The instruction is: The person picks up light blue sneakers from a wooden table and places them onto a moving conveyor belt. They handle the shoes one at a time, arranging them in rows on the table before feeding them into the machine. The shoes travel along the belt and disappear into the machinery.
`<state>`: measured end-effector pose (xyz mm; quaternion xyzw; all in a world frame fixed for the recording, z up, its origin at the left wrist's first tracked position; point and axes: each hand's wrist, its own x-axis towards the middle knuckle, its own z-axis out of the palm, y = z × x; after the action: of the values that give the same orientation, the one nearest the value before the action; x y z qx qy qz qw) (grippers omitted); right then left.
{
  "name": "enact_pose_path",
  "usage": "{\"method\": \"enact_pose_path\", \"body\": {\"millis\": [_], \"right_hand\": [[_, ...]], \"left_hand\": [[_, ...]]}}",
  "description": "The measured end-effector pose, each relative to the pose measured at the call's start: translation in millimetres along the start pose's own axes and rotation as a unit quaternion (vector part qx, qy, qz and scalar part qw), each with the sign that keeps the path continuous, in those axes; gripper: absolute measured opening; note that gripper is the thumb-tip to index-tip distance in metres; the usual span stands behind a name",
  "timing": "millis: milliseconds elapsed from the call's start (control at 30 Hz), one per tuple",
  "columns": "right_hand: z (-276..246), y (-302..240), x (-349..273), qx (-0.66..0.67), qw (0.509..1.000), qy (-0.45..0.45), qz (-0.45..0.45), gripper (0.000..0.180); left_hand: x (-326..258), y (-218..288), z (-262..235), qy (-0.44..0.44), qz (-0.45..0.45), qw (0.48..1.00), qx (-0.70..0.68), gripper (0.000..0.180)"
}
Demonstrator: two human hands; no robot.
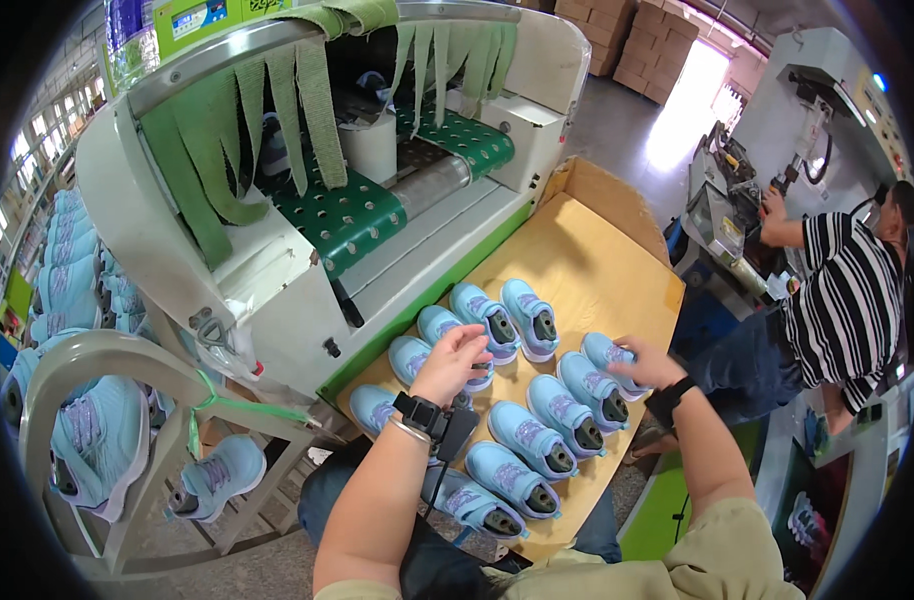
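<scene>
1. Nearest: pale-blue sneakers (514, 474) with lilac laces and dark inserts, set in slanting rows across a flat, tan wooden worktop (592, 250).
2. Left hand (455, 362), black band at wrist: above the middle sneakers, fingers loosely bent; grip released.
3. Right hand (652, 366): fingers at the heel end of the rightmost sneaker (599, 350); cannot tell whether the grip is closed on it.
4. Beyond the worktop: white-sided machine with green fabric strips (317, 110) over a perforated green belt (349, 228).
5. Farther right: person in striped shirt (845, 300).
6. Farthest: stacked brown cardboard boxes (659, 50).
</scene>
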<state>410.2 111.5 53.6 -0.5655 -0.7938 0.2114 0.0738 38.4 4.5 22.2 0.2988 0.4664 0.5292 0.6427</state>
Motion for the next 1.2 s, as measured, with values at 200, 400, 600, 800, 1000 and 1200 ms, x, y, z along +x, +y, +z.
{"method": "enact_pose_path", "body": {"millis": [200, 400, 600, 800, 1000, 1200], "right_hand": [[37.6, -14.9, -39.8, 0.032, 0.988, 0.143, 0.043, 0.052], [50.6, -16.7, -40.3, 0.049, 0.980, 0.186, 0.051, 0.051], [51.3, -13.4, -40.8, 0.047, 0.979, 0.188, 0.059, 0.050], [53.6, -6.1, -37.8, 0.051, 0.980, 0.186, 0.056, 0.050], [53.0, -7.2, -38.8, 0.051, 0.979, 0.184, 0.067, 0.050], [38.4, -17.8, -36.2, 0.043, 0.985, 0.104, 0.128, 0.050]], "left_hand": [[-1.3, -1.3, -3.2, -0.018, 0.001, 1.000, -0.006, 0.041], [-1.0, -1.4, -7.1, -0.022, -0.002, 1.000, -0.018, 0.037], [-2.1, 1.8, -5.5, -0.021, -0.005, 1.000, -0.021, 0.035], [-1.4, 1.0, -5.4, -0.021, -0.004, 1.000, -0.023, 0.034], [-1.5, 1.7, -4.5, -0.020, -0.003, 1.000, -0.019, 0.036], [-2.4, 0.9, -4.4, -0.014, -0.005, 0.999, -0.029, 0.034]]}}
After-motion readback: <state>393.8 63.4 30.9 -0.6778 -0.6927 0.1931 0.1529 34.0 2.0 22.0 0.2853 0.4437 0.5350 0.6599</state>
